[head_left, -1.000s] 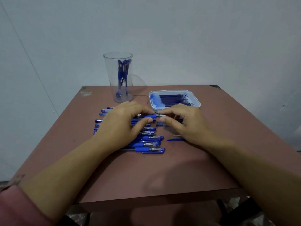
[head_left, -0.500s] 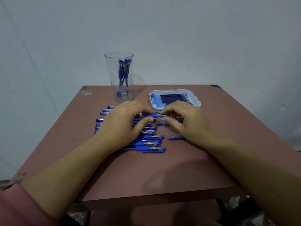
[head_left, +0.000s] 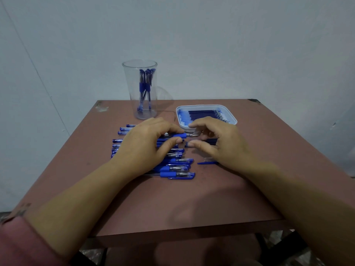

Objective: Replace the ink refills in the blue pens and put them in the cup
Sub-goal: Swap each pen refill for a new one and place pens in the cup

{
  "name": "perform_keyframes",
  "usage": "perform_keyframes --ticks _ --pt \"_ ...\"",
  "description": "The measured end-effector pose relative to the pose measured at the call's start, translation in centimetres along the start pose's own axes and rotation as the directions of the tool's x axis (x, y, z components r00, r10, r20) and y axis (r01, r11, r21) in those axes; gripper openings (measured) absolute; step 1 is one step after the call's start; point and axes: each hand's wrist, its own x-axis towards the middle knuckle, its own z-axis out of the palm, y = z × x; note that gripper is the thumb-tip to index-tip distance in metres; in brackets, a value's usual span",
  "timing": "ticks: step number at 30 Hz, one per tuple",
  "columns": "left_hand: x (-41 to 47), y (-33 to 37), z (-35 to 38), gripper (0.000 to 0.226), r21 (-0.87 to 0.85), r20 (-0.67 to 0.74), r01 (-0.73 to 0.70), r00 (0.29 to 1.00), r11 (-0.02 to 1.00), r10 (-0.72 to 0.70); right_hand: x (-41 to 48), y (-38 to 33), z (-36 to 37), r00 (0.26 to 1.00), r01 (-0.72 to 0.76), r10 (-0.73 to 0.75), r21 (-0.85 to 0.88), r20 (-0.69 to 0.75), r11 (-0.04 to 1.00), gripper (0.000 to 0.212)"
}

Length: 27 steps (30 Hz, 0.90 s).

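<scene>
While both hands sit mid-table, there's plenty of bare reddish-brown table (head_left: 192, 204) between them and the near edge, plus open strips down the left and right sides; the back edge is right up against a plain pale wall. Left hand (head_left: 148, 144) has its thumb and fingers pinched around an uncapped blue pen (head_left: 180, 135) by the rubbery blue grip, metal tip poking out to the right, held just over the row of capped blue pens (head_left: 172, 167) that lies side by side under that hand. Right hand (head_left: 217, 143) is just beside the tip, fingers curled but parted, gripping nothing I can make out. A loose blue cap (head_left: 207, 163) lies near its wrist. Behind it, a shallow white rounded-corner tray (head_left: 230, 114) holds thin dark ink refills (head_left: 203, 114) laid parallel. Back left, a tall clear plastic cup (head_left: 139, 89) stands upright with a few blue pens in it, well apart from the tray.
</scene>
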Motion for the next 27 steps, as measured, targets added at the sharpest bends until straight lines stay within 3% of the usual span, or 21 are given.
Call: perform_keyframes --ticks 3,8,13,19,22,27 --pt "0.0 0.0 0.0 0.025 0.002 0.008 0.004 1.0 1.0 -0.004 0.2 0.1 0.1 0.999 0.038 -0.037 -0.046 0.016 0.998 0.015" --pt "0.0 0.0 0.0 0.027 -0.003 0.001 -0.003 1.0 1.0 0.003 0.0 0.0 -0.1 0.999 -0.016 0.016 0.001 0.032 1.0 0.025" --pt "0.0 0.1 0.2 0.031 0.003 -0.012 -0.014 1.0 1.0 0.014 0.2 -0.3 -0.1 1.0 0.02 -0.019 -0.034 0.023 0.999 0.013" --pt "0.0 0.1 0.3 0.025 0.054 -0.007 -0.02 1.0 0.998 0.02 0.1 -0.4 -0.5 0.997 -0.058 0.057 0.004 0.058 0.998 0.018" --pt "-0.1 -0.3 0.2 0.031 0.065 -0.024 0.001 1.0 0.998 0.001 -0.6 0.8 -2.2 0.972 -0.167 0.167 -0.014 0.162 0.986 0.032" --pt "-0.2 -0.5 -0.2 0.035 0.048 -0.06 0.06 0.997 0.997 -0.057 -1.7 1.4 -4.2 0.854 -0.25 0.257 -0.077 0.452 0.965 0.015"
